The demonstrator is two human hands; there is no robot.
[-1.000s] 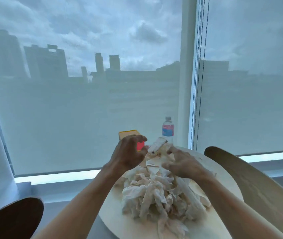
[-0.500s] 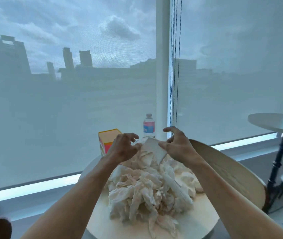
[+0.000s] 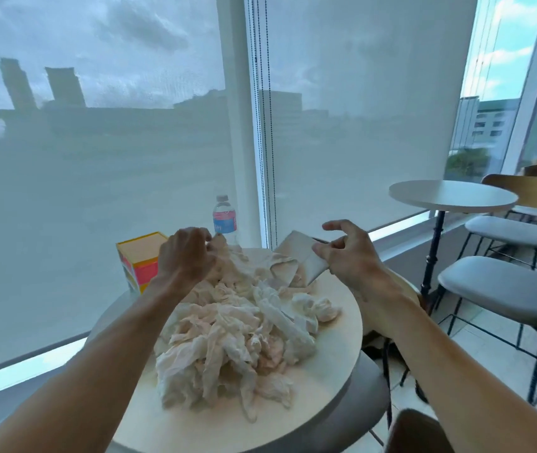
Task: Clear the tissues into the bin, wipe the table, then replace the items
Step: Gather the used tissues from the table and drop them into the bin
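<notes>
A heap of crumpled white tissues (image 3: pixel 241 338) covers most of the small round table (image 3: pixel 332 380). My left hand (image 3: pixel 185 256) pinches a tissue at the heap's far edge and pulls it up into a peak. My right hand (image 3: pixel 348 256) grips a flat white tissue packet (image 3: pixel 303 256) lifted above the table's far right side, index finger raised. A yellow and pink box (image 3: pixel 141 259) stands at the table's far left edge. A water bottle (image 3: pixel 224 217) with a blue and pink label stands at the back, near the window.
A window with lowered roller blinds and hanging bead cords (image 3: pixel 263 125) runs right behind the table. To the right stand a second round table (image 3: pixel 450 196) on a black post, grey-cushioned stools (image 3: pixel 502 289) and wooden-backed chairs (image 3: pixel 535 188). No bin is in view.
The view has swung to the right. My right hand has drawn the white packet away to the right of the heap, while my left hand has taken hold of a tissue at the far edge.
</notes>
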